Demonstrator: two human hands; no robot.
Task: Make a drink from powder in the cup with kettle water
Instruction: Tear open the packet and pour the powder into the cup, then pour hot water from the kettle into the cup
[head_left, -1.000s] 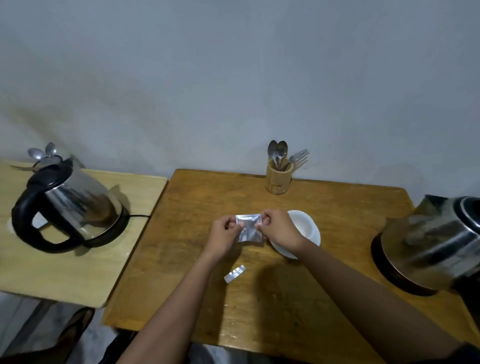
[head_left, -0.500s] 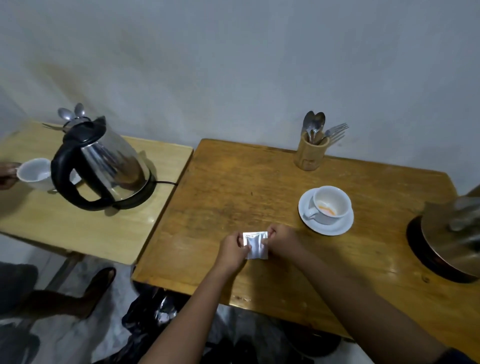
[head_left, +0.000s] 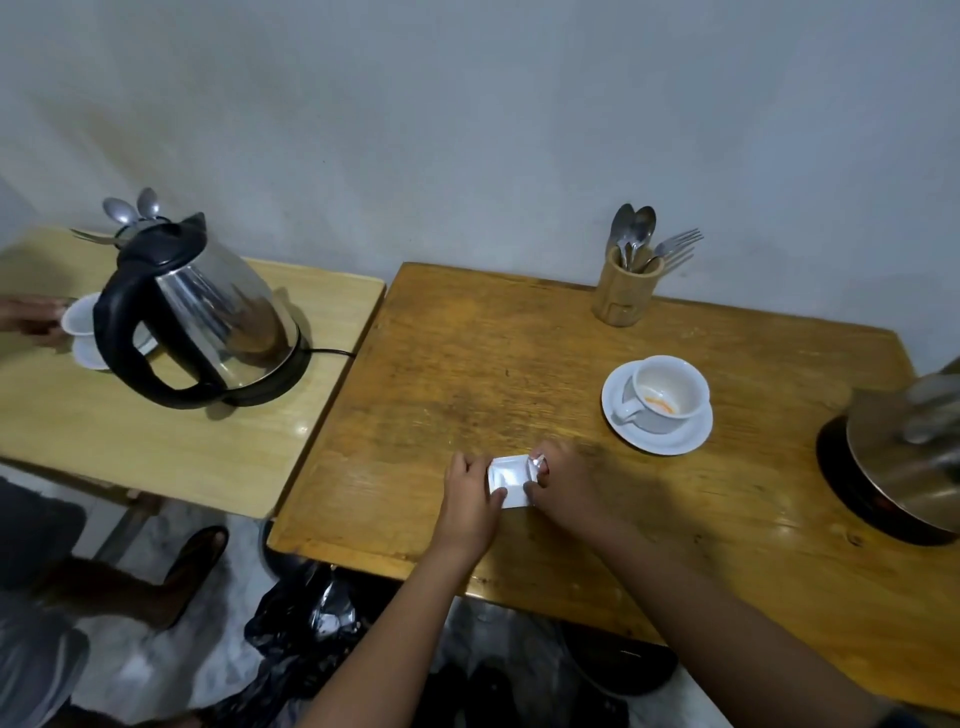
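I had the small silver foil sachet (head_left: 508, 480) pinched between both hands low over the near part of the worn brown wooden tabletop (head_left: 467, 374), my left hand (head_left: 470, 499) closed on its left edge and my right hand (head_left: 563, 480) closed on its right edge and top corner. To do this well, I judged, I should keep it level and flatten it slowly so no leftover powder spilled. Farther off, the white ceramic cup (head_left: 665, 393) with orange powder in its bottom stood on its white saucer (head_left: 685, 441), and the steel kettle (head_left: 919, 457) waited at the right edge.

Silver sachet (head_left: 510, 480), white cup (head_left: 666, 393) w/ orange residue, white saucer (head_left: 656, 442), brown table (head_left: 467, 364).
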